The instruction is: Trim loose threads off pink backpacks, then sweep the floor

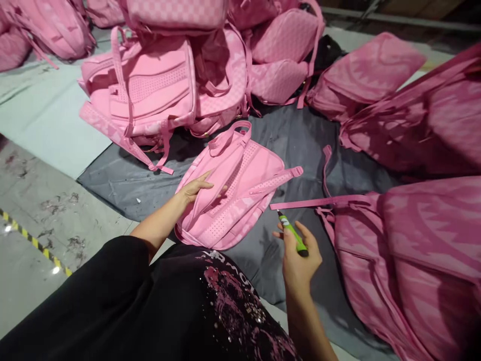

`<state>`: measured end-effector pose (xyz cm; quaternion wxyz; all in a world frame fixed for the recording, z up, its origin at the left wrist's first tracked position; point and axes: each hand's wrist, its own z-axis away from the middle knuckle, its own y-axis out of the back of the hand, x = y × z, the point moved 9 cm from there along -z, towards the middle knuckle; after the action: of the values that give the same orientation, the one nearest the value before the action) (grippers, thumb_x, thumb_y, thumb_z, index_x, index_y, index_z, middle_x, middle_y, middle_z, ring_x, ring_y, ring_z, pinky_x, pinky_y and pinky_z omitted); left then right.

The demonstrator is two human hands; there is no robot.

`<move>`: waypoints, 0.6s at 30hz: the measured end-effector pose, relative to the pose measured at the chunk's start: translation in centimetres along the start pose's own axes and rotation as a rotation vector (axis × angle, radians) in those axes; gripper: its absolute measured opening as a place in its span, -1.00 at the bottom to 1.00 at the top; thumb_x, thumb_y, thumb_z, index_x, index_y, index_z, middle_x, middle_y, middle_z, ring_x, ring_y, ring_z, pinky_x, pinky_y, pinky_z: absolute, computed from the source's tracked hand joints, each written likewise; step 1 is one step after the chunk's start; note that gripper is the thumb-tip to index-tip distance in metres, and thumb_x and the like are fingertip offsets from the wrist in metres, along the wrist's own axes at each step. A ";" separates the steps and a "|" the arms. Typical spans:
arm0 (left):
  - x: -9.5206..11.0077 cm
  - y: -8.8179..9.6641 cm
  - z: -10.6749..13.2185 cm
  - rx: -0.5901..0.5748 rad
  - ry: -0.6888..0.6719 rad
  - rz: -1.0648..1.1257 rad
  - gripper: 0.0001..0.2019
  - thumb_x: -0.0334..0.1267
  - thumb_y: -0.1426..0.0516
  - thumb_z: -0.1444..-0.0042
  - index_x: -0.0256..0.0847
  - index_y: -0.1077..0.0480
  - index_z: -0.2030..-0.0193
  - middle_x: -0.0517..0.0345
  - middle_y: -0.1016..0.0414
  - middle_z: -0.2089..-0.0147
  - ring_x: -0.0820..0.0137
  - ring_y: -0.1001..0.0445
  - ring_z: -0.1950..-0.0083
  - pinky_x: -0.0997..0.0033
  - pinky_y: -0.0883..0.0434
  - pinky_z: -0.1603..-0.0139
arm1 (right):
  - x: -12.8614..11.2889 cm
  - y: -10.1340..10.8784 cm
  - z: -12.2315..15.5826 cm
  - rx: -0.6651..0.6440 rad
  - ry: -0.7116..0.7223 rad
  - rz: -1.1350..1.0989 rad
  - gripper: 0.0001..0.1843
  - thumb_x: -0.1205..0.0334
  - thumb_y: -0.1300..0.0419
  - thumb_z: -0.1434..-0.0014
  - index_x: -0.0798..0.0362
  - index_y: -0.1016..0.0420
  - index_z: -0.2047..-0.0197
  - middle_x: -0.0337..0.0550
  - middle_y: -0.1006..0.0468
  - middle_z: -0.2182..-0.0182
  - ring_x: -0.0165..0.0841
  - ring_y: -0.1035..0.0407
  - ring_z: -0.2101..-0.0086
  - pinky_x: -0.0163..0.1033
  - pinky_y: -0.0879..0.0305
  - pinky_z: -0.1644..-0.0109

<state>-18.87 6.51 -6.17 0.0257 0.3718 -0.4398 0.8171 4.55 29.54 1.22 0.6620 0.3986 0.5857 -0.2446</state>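
Note:
A pink backpack [240,188] lies back-side up on a dark grey sheet [296,135], its perforated straps spread toward the right. My left hand [195,189] rests on its left edge, fingers stretched out flat on the fabric. My right hand [298,255] hovers just right of the bag, closed around a green tool [293,233] with a dark tip that points up toward a loose pink strap [308,203].
Piles of pink backpacks [150,85] ring the sheet at the back, and more of them [413,250] lie on the right. Grey concrete floor with a yellow-black hazard stripe [35,243] lies to the left. My black clothing [150,311] fills the bottom.

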 end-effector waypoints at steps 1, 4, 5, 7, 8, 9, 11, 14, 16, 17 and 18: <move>-0.2 0.1 -0.1 -0.011 -0.001 0.010 -0.03 -0.57 -0.19 0.03 -0.10 0.09 -0.50 -0.22 -0.48 -0.20 0.03 -0.54 -0.13 -0.06 -0.44 -0.20 | 0.6 0.5 0.7 0.009 -0.013 -0.014 -0.48 0.02 -0.36 -0.11 0.10 -0.51 -0.08 0.01 -0.66 0.19 -0.30 -0.58 0.39 -0.16 -0.50 0.15; -0.5 0.2 0.0 -0.036 -0.012 0.035 -0.04 -0.55 -0.19 0.04 -0.11 0.08 -0.50 -0.21 -0.49 -0.20 0.02 -0.54 -0.12 -0.07 -0.44 -0.20 | 1.8 1.4 2.3 0.008 -0.053 -0.057 -0.54 0.00 -0.39 -0.07 0.09 -0.53 0.04 -0.01 -0.66 0.23 -0.33 -0.56 0.44 -0.21 -0.49 0.22; -0.6 0.1 0.1 -0.041 -0.014 0.040 -0.03 -0.55 -0.20 0.04 -0.11 0.10 -0.50 -0.21 -0.49 -0.19 0.01 -0.54 -0.12 -0.08 -0.44 -0.18 | 2.1 1.5 2.7 -0.005 -0.072 -0.062 -0.56 0.00 -0.39 -0.06 0.09 -0.53 0.07 -0.02 -0.66 0.23 -0.33 -0.56 0.43 -0.21 -0.48 0.22; -0.7 0.0 0.2 -0.052 -0.017 0.042 0.00 -0.54 -0.21 0.05 -0.10 0.13 -0.51 -0.22 -0.50 -0.19 -0.01 -0.54 -0.13 -0.08 -0.46 -0.16 | 2.3 1.5 3.6 -0.031 -0.104 -0.055 -0.57 -0.02 -0.39 -0.07 0.08 -0.53 0.09 -0.03 -0.67 0.25 -0.32 -0.57 0.41 -0.21 -0.47 0.19; -0.7 -0.1 0.3 -0.058 -0.019 0.038 0.00 -0.53 -0.22 0.04 -0.09 0.14 -0.51 -0.22 -0.49 -0.19 -0.01 -0.53 -0.14 -0.07 -0.47 -0.15 | 2.3 1.5 4.0 -0.040 -0.115 -0.046 -0.57 -0.03 -0.39 -0.07 0.08 -0.53 0.09 -0.03 -0.67 0.25 -0.31 -0.57 0.40 -0.20 -0.47 0.17; -0.7 -0.2 0.4 -0.066 -0.022 0.032 -0.01 -0.53 -0.22 0.04 -0.08 0.14 -0.51 -0.21 -0.49 -0.19 -0.01 -0.53 -0.14 -0.07 -0.47 -0.15 | 2.3 1.5 4.5 -0.048 -0.123 -0.038 -0.57 -0.04 -0.38 -0.08 0.08 -0.53 0.09 -0.03 -0.67 0.25 -0.30 -0.58 0.39 -0.19 -0.46 0.15; -0.7 -0.6 0.6 -0.080 -0.021 0.015 -0.03 -0.52 -0.21 0.02 -0.07 0.12 -0.50 -0.20 -0.49 -0.20 0.01 -0.53 -0.14 -0.05 -0.47 -0.15 | 2.3 1.5 5.3 -0.055 -0.134 -0.034 -0.57 -0.04 -0.37 -0.08 0.07 -0.52 0.09 -0.04 -0.68 0.25 -0.29 -0.58 0.38 -0.18 -0.46 0.12; -0.9 -1.4 1.1 -0.103 -0.009 0.000 -0.04 -0.52 -0.21 0.01 -0.08 0.11 -0.50 -0.21 -0.48 -0.20 0.02 -0.53 -0.15 -0.01 -0.49 -0.13 | 2.6 1.6 6.3 -0.068 -0.152 -0.059 -0.56 -0.05 -0.38 -0.08 0.07 -0.51 0.09 -0.04 -0.68 0.26 -0.29 -0.58 0.37 -0.18 -0.45 0.13; -1.0 -2.1 1.5 -0.120 -0.010 -0.005 -0.04 -0.52 -0.22 0.01 -0.08 0.11 -0.51 -0.23 -0.47 -0.21 0.01 -0.52 -0.16 0.04 -0.52 -0.09 | 3.1 1.7 6.8 -0.076 -0.158 -0.085 -0.55 -0.05 -0.38 -0.06 0.08 -0.51 0.09 -0.03 -0.68 0.27 -0.27 -0.59 0.37 -0.18 -0.45 0.14; -1.1 -2.4 1.7 -0.127 -0.010 -0.010 -0.04 -0.52 -0.21 0.00 -0.08 0.11 -0.50 -0.24 -0.47 -0.21 0.01 -0.52 -0.16 0.06 -0.54 -0.07 | 3.3 1.8 7.0 -0.082 -0.162 -0.096 -0.55 -0.04 -0.39 -0.05 0.08 -0.51 0.10 -0.02 -0.68 0.28 -0.27 -0.59 0.38 -0.18 -0.45 0.15; -1.1 -2.6 1.9 -0.130 -0.012 -0.014 -0.05 -0.52 -0.21 0.00 -0.08 0.10 -0.50 -0.25 -0.47 -0.21 0.01 -0.52 -0.16 0.09 -0.55 -0.04 | 3.6 1.8 7.3 -0.086 -0.164 -0.103 -0.55 -0.04 -0.39 -0.05 0.09 -0.51 0.10 -0.02 -0.68 0.28 -0.27 -0.58 0.38 -0.18 -0.45 0.15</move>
<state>-16.03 7.03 -4.37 0.0530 0.3774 -0.4895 0.7843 10.88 25.16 -1.84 0.7109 0.3178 0.5590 -0.2847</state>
